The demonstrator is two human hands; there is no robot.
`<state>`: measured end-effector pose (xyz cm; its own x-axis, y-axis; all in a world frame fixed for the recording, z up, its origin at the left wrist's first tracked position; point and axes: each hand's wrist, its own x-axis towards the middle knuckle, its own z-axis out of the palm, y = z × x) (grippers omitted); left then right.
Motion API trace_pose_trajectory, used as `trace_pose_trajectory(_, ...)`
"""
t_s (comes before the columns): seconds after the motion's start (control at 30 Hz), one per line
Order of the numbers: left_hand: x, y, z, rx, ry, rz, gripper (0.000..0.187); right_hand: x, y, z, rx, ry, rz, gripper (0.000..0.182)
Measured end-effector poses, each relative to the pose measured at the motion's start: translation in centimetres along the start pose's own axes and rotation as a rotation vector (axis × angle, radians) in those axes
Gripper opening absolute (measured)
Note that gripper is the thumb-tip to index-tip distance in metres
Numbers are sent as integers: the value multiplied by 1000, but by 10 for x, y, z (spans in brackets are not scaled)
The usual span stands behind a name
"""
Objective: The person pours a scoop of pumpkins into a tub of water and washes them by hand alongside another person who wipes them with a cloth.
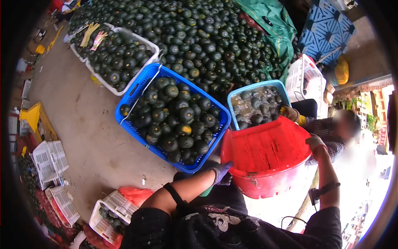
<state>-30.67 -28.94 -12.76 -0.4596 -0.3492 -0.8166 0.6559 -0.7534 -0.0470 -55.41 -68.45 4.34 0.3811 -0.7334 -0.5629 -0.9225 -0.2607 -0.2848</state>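
Red tub (269, 182) hangs or rests before your legs, which you cannot tell from here. Your gloved left hand (222, 172) is closed on its near left corner, your gloved right hand (316, 143) on its right rim; that spread likely keeps so broad a tub steady. Its left side is just beside the blue crate (192, 167), whose tall walls contain heaped squashes (186, 114). Beyond its far edge, the basin (255, 86) keeps more in water (238, 103), near a co-worker's glove (290, 113).

A grey floor (85, 137) (concrete, perhaps) runs toward bright daylight (352, 178) on the right.
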Motion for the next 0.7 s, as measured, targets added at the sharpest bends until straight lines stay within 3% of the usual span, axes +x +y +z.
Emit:
trace_pose_trajectory(0.03, -23, -4, -15, -47, 46, 102, 44, -23, -38, 13, 446, 51, 90, 37)
trace_pose_trajectory(0.1, -70, -14, -40, -121, 141, 300, 44, -74, -124, 45, 928, 79, 76, 47)
trace_pose_trajectory(0.17, -95, -26, -71, -292, 231, 459, 48, -105, -172, 80, 1126, 51, 62, 41)
trace_pose_trajectory(0.2, -100, -33, -89, -396, 266, 573, 48, -115, -185, 93, 1020, 74, 265, 33)
trace_pose_trajectory(0.23, -107, -37, -104, -496, 296, 691, 49, -76, -125, 132, 1063, -8, 403, 28)
trace_pose_trajectory(0.27, -124, -39, -114, -613, 307, 780, 49, -92, -161, 150, 1028, -65, 530, 30)
trace_pose_trajectory(0.3, -141, -42, -124, -725, 318, 865, 50, -102, -196, 181, 1194, -66, 436, 29)
trace_pose_trajectory(0.33, -137, -54, -145, -566, 346, 1022, 62, -91, -201, 227, 1348, -52, 431, 28)
trace_pose_trajectory(0.37, -141, -58, -150, -578, 435, 1056, 68, -130, -283, 228, 1418, 33, 515, 17)
trace_pose_trajectory(0.4, -155, -63, -145, -596, 473, 987, 71, -70, -211, 317, 1542, -231, 592, 11)
trace_pose_trajectory(0.47, -164, -67, -138, -651, 489, 905, 79, -110, -309, 345, 1550, -172, 703, 19)
trace_pose_trajectory(0.5, -158, -66, -138, -686, 468, 890, 83, -114, -330, 377, 1658, -252, 712, 18)
trace_pose_trajectory(0.53, -179, -49, -117, -656, 552, 867, 89, -109, -328, 424, 1578, -434, 592, 18)
trace_pose_trajectory(0.57, -172, -40, -127, -590, 563, 909, 91, -119, -354, 444, 1722, -484, 688, 22)
trace_pose_trajectory(0.6, -163, -30, -148, -591, 604, 933, 89, -134, -371, 423, 1482, -622, 628, 34)
trace_pose_trajectory(0.63, -136, -19, -186, -683, 738, 1180, 85, -139, -382, 414, 1307, -633, 618, 42)
trace_pose_trajectory(0.67, -143, -11, -207, -721, 769, 1091, 85, -131, -372, 415, 1188, -806, 527, 48)
trace_pose_trajectory(0.7, -138, -9, -227, -784, 880, 1114, 67, -128, -367, 405, 1112, -814, 471, 46)
